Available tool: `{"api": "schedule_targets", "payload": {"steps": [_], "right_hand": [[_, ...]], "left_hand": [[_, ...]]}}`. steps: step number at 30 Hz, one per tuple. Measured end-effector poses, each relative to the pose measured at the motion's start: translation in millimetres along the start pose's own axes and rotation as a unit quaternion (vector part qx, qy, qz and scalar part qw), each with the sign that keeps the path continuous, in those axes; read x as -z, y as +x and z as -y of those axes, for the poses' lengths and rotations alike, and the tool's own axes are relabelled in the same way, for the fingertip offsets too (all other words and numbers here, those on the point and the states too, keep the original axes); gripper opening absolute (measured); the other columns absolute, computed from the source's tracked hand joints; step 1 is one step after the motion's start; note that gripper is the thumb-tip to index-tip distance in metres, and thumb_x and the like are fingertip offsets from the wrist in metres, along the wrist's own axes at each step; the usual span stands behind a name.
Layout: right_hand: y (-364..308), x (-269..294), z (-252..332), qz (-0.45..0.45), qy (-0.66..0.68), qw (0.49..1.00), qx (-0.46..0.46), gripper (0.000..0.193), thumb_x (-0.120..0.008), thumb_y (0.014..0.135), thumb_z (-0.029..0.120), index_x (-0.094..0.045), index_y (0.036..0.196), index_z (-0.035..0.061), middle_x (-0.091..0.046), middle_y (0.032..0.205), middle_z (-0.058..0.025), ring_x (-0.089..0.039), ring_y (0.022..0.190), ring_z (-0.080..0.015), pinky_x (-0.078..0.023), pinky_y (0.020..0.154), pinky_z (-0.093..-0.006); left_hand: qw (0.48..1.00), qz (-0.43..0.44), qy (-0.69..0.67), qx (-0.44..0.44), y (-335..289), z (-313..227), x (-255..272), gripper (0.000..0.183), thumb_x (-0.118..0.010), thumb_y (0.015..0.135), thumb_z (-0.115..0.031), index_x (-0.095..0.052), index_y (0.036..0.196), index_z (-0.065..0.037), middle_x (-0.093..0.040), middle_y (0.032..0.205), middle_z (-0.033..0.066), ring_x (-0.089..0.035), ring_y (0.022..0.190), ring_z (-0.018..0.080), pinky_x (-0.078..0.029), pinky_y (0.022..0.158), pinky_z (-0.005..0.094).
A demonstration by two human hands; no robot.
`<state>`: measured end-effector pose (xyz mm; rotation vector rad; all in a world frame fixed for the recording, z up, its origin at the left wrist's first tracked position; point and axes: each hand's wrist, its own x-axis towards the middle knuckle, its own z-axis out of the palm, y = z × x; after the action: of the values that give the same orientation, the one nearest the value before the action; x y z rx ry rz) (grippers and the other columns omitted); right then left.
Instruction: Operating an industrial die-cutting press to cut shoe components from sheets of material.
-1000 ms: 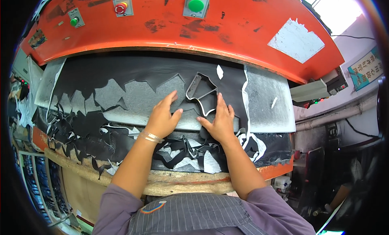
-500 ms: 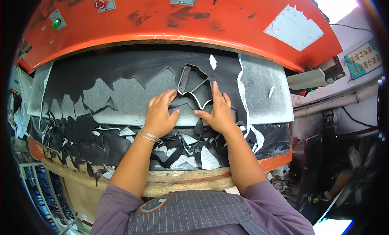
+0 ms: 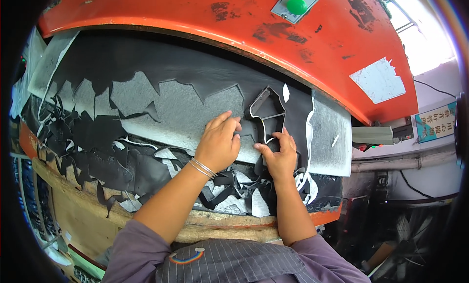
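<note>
A metal cutting die (image 3: 260, 101), a hollow outline with a crossbar, lies on a black leather-like sheet (image 3: 195, 61) near its right side. My right hand (image 3: 282, 158) has thumb and fingers at the near end of the die, gripping its edge. Just left of the die, my left hand (image 3: 219, 142) hovers with bent, loose fingers and nothing in it; a small gap parts it from the metal. Jagged cut-outs along the sheet's near edge expose the pale cutting board (image 3: 327, 136) beneath.
The orange press head (image 3: 234, 19), with a green button (image 3: 296, 6), overhangs the board's far side. Black and white scraps (image 3: 102, 136) heap along the near side, above a worn wooden edge (image 3: 215, 227). A pipe (image 3: 400, 161) runs along the wall at right.
My left hand has come off the die's left side, its fingers now bent. The right hand stays at the die's near end. The whole view has tilted and shifted.
</note>
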<state>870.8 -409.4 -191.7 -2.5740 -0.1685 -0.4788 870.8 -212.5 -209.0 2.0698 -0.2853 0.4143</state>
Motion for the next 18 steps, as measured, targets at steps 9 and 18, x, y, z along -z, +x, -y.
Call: {"api": "schedule_targets", "payload": {"steps": [9,18], "right_hand": [[-0.4,-4.2,-9.4,-0.005,-0.022,0.998,0.052,0.058,-0.081,0.068,0.044,-0.064,0.102,0.0003,-0.065,0.109,-0.0229,-0.053,0.12,-0.0406,-0.038,0.101,-0.0495],[72.7,39.7,-19.6,0.056,0.058,0.986,0.142,0.046,-0.071,0.08,0.019,-0.059,0.123,0.0075,-0.06,0.124,-0.0178,-0.055,0.118,-0.0346,-0.041,0.099,-0.042]], "left_hand": [[0.995,0.07,0.068,-0.02,11.9,-1.9,-9.6,0.025,-0.059,0.079,-0.008,-0.052,0.103,-0.007,-0.056,0.132,0.0166,-0.043,0.132,0.0346,-0.029,0.107,0.0472],[0.994,0.084,0.071,-0.017,31.6,9.7,-7.3,0.026,-0.054,0.081,-0.005,-0.051,0.106,-0.008,-0.056,0.133,0.0148,-0.041,0.134,0.0303,-0.029,0.105,0.0433]]}}
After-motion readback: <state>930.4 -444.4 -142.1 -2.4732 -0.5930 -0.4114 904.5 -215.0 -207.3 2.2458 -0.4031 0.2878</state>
